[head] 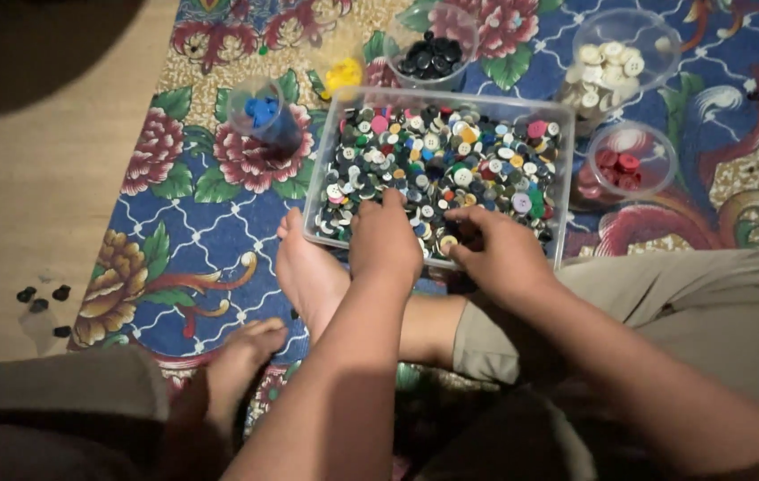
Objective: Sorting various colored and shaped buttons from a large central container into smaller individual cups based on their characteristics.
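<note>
Clear tray held mixed buttons, left hand fingers curled into them, right hand pinching among buttons at near edge, far cups held blue, black, white, red buttons

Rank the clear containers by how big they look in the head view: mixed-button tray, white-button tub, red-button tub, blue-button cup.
1. Mixed-button tray
2. White-button tub
3. Red-button tub, though nearer the camera
4. Blue-button cup
</note>
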